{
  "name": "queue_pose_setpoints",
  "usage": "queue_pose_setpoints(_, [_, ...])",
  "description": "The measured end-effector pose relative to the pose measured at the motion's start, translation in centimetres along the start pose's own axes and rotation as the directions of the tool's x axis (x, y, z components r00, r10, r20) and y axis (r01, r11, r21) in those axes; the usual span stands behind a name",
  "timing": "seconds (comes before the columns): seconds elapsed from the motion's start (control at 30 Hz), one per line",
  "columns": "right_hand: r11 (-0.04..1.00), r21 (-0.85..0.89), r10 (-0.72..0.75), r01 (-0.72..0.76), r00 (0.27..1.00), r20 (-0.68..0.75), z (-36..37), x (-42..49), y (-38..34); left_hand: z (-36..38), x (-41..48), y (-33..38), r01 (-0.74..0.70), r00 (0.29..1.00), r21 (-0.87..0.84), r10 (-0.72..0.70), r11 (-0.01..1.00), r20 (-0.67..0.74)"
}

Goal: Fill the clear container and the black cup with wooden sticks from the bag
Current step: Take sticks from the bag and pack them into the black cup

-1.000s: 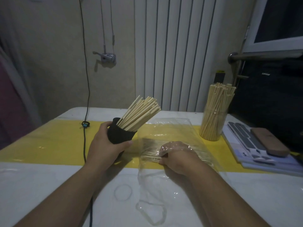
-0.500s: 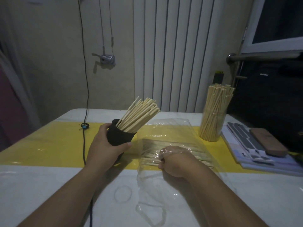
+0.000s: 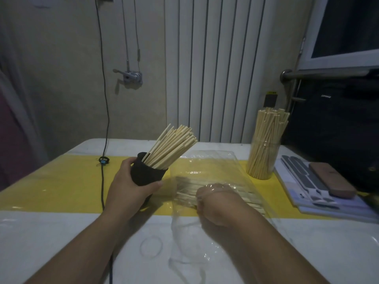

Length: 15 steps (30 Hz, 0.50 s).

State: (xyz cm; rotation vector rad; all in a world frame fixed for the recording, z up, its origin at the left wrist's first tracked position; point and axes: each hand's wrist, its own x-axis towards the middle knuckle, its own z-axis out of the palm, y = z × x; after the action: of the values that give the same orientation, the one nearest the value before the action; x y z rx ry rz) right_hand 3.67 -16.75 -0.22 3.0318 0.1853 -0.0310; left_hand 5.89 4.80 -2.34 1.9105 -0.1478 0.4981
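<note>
- While tipped to the right, cup (image 3: pixel 147 175) sits off the table (image 3: pixel 51 232) in left hand (image 3: pixel 127 189): fingers wrapped round the far side, thumb pressed on the near wall, tight grip.
- Sticks (image 3: pixel 172 146) fan out of the cup mouth, up and to the right.
- Bag (image 3: pixel 215 167) lies flat just right of the cup, mouth toward the person.
- Right hand (image 3: pixel 215 203) is inside the bag, under the film, fingers curled into a fist round a bunch of bag sticks (image 3: pixel 186 194). Sticks show on both sides of the fist.
- Container (image 3: pixel 264 160) stands upright beyond the bag's right edge, packed with sticks, apart from both hands.
- Yellow strip (image 3: pixel 61 181) runs across the table under cup and bag.
- Cable (image 3: pixel 102 181) crosses the strip left of the left hand.
- Booklets (image 3: pixel 328 203) are stacked at far right.
</note>
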Motion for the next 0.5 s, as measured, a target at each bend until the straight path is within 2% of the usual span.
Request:
queue_pose_setpoints(0.13, [0.996,-0.077,-0.039,0.039,0.999,-0.002,-1.0,-0.3,-0.2,-0.1,-0.1,0.2,0.004,1.000,-0.009,-0.004,1.000,-0.005])
queue_pose_setpoints(0.3, [0.992,0.049,-0.113,0.116,0.991,-0.071,-2.3,-2.7,-0.3,-0.1,0.0,0.1,0.016,1.000,-0.014,-0.016,1.000,0.003])
queue_pose_setpoints(0.4, [0.988,0.107,-0.109,0.115,0.992,-0.056,-3.3,-3.7,-0.3,-0.1,0.1,0.1,0.013,1.000,-0.012,-0.013,1.000,0.009])
queue_pose_setpoints(0.5, [0.985,0.122,-0.111,0.124,0.988,-0.105,-4.4,-4.9,-0.7,-0.1,0.1,0.0,0.014,1.000,-0.009,-0.014,1.000,0.010])
